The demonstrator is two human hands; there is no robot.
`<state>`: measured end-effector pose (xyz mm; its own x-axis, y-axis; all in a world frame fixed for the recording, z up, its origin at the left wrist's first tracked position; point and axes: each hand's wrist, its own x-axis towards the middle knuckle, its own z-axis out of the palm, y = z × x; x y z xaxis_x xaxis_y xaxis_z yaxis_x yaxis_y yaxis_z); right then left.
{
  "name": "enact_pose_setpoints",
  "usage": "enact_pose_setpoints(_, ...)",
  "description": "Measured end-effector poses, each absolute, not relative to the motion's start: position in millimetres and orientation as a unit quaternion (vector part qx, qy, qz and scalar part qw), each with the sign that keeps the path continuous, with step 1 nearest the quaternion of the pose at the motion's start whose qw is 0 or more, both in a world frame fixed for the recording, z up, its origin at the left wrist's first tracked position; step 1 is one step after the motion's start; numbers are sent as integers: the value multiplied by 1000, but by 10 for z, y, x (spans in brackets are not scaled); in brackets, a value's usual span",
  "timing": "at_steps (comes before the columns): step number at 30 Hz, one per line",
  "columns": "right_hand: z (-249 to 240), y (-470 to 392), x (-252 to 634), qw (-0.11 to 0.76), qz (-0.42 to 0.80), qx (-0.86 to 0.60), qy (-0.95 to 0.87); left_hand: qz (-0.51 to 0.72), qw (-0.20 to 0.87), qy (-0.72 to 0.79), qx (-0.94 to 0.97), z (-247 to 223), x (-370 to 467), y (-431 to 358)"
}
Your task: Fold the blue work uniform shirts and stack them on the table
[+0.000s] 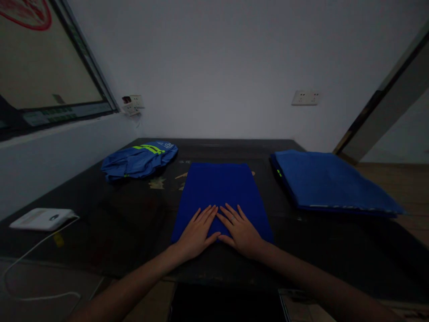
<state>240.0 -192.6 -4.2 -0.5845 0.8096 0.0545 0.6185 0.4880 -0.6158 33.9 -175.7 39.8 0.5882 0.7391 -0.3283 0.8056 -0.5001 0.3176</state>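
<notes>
Resting flat on a folded blue cloth (221,183), the left hand (196,232) and right hand (243,230) are lying open, palms down, gripping nothing. Their fingers are slanting inward, and the thumbs are meeting or nearly meeting by the cloth's near end, probably so that the light pressure is spreading across its middle and holding it smooth. The cloth is lying on the dark counter (134,237) straight in front of the person, seemingly for an even reach from both arms. A crumpled blue garment (134,163) with yellow-green stripes is sitting loosely at the far left, while a flat blue pile (335,183) is lying to the right; both are leaving space around the cloth. A white box (42,219) is resting near the left edge, its cable (23,257) trailing down
</notes>
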Motion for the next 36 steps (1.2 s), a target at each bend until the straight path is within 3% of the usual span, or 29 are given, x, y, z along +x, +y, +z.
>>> enact_pose_setpoints(7,-340,-1421,3208,259,293,-607,-692,127,422,681,585,514,-352,-1339)
enact_pose_setpoints(11,-669,-1092,3507,227,373,-652,-620,195,579,684,398,638,-532,-1104)
enact_pose_setpoints(16,-747,-932,3406,272,487,-587,-587,185,686,644,285,677,-462,-859)
enact_pose_setpoints(20,-669,-871,3306,273,535,-537,-592,200,685,658,239,578,-287,-795)
enact_pose_setpoints(29,-586,-698,3272,331,509,-563,-561,266,640,695,191,545,252,-888)
enact_pose_setpoints(36,-313,-410,4165,409,514,-557,-508,277,666,618,312,530,1072,-444)
